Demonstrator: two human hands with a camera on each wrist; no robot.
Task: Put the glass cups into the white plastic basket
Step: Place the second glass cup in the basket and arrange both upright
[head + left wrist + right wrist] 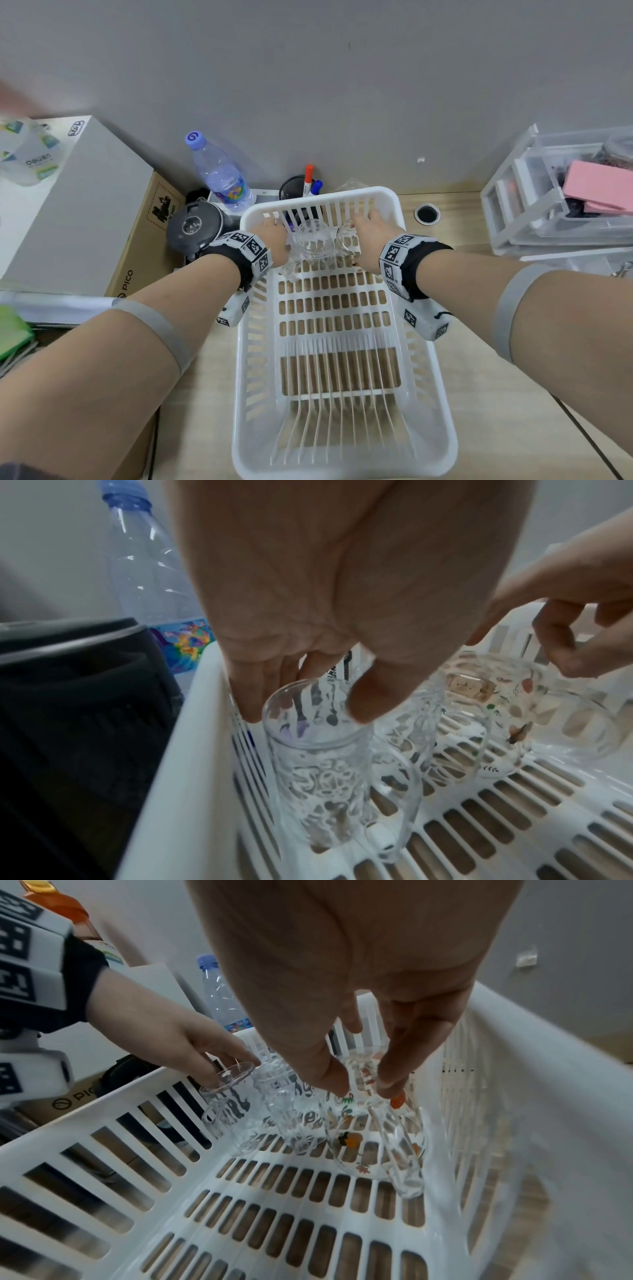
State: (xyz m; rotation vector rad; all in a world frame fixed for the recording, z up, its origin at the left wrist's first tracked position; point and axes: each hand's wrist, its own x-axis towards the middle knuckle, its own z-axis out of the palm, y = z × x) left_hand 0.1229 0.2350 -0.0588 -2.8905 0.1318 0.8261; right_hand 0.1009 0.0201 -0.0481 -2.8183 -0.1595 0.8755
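A white plastic basket [442, 377] lies on the wooden desk, long side toward me. Three glass cups stand upright at its far end. My left hand [270, 233] pinches the rim of the left cup [322, 777], a handled mug with white lettering, thumb and fingers on opposite sides of the rim [308, 710]. My right hand [370, 226] pinches the rim of the right cup [369, 1137], which has a fruit pattern, with thumb and finger [363, 1088]. The middle cup [313, 240] stands free between them. All cup bases rest on the basket floor [274, 1218].
Left of the basket stand a black kettle [195, 226], a water bottle [222, 174] and a cardboard box [144, 240]. A mesh pen holder [296, 186] is behind it. A cable hole [427, 214] and clear drawers [561, 192] are on the right.
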